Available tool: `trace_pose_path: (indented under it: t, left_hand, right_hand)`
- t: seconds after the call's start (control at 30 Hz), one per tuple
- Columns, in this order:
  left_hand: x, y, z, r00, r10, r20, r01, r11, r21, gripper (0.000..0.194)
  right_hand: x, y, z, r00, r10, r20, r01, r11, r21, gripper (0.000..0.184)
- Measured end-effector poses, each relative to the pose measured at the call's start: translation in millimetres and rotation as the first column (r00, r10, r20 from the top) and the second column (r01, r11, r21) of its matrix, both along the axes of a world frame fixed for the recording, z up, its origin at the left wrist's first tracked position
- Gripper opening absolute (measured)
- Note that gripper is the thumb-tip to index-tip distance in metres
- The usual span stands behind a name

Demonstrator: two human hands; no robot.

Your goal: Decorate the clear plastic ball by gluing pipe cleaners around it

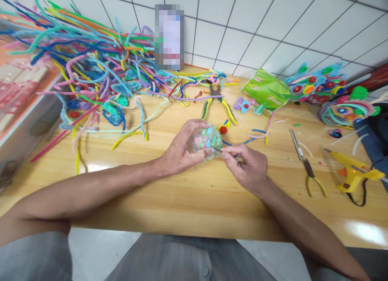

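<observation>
While the left grip (182, 146) curled around a clear ball (198, 142), the right grip (250, 164), pinched on a slim dark tool (217, 150), aimed its tip leftward at the ball.

The person wears a grey shirt (169, 260) of matte, softly creased cloth, with a round grey button (206, 271) low on its front, near a stitched edge. Its left sleeve (39, 256) is short, loose and wide, in the same plain grey. Both the left forearm (103, 187) and right forearm (297, 216) are bare, as are the left hand (180, 151) and right hand (250, 165).
</observation>
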State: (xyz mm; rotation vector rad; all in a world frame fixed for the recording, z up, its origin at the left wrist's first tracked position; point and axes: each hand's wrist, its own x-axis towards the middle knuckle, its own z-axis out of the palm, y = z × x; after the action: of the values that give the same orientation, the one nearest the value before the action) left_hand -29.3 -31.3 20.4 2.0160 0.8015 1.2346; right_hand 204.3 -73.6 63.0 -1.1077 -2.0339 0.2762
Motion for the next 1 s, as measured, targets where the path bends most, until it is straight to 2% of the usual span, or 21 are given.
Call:
trace_pose_path:
  t: [0.27, 0.37, 0.5, 0.57, 1.0]
  left_hand:
    - [1.2, 0.0, -0.3, 1.0, -0.004, 0.01, 0.003, 0.999, 0.039, 0.05]
    - [0.8, 0.1, 0.3, 1.0, -0.007, 0.008, 0.007, 0.999, 0.037, 0.05]
    - [-0.3, 0.4, 0.7, 1.0, -0.005, -0.004, 0.005, 1.0, 0.016, 0.049]
    - [-0.6, 0.7, 0.6, 1.0, -0.001, -0.011, 0.001, 1.0, 0.006, 0.049]
    - [-0.1, 1.3, -0.3, 1.0, -0.01, -0.014, 0.01, 0.999, 0.035, 0.052]
  right_hand:
    - [-2.7, -1.4, 1.3, 0.999, -0.02, -0.05, 0.019, 1.0, -0.022, 0.011]
    - [-3.7, -2.3, 0.4, 0.991, -0.02, -0.132, 0.006, 0.994, -0.107, 0.009]
    - [-4.7, -4.2, -1.1, 0.968, -0.072, -0.238, 0.003, 0.961, -0.277, 0.007]
    - [-4.9, -5.0, -1.0, 0.962, -0.095, -0.256, 0.013, 0.952, -0.305, 0.007]
    - [-6.1, -3.0, 0.6, 0.989, -0.053, -0.141, 0.028, 0.984, -0.178, 0.009]
